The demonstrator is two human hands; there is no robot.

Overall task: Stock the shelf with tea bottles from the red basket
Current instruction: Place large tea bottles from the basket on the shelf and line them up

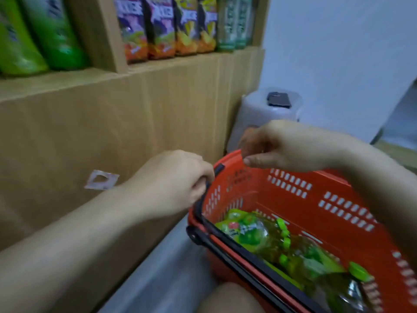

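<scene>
A: Tea bottles (282, 242) lie on their sides in the red basket (338, 199), bottom right. Clear plastic, amber liquid, green labels, bright green ribbed caps. Blurry pile, so no exact count; I see about four caps.

B: Basket?

A: Hard red plastic with slotted walls in rows, rounded corners, and black handles (228, 240) folded along the near rim. One basket.

B: Hands?

A: Left hand (178, 177) is curled into a fist around the black handle at the basket's far-left corner. Right hand (284, 146) hovers over the far rim, thumb and fingers pinched loosely together; I can't tell whether it has hold of anything.

B: Shelf?

A: Light wood-grain shelf (135, 105) with a flat front panel and a small torn sticker (101, 180) on it. Two cubbies show, split by an upright divider. The left one has two green bottles (38, 35), smooth and glossy. The right one has six bottles: two with purple labels (146, 30), two yellow-orange (195, 26), two pale green (234, 23). All are upright.

B: Else?

A: One grey plastic stool (255, 114) beside the shelf, with one dark flat thing (278, 99) on top. A bare knee shows at the bottom edge.
</scene>
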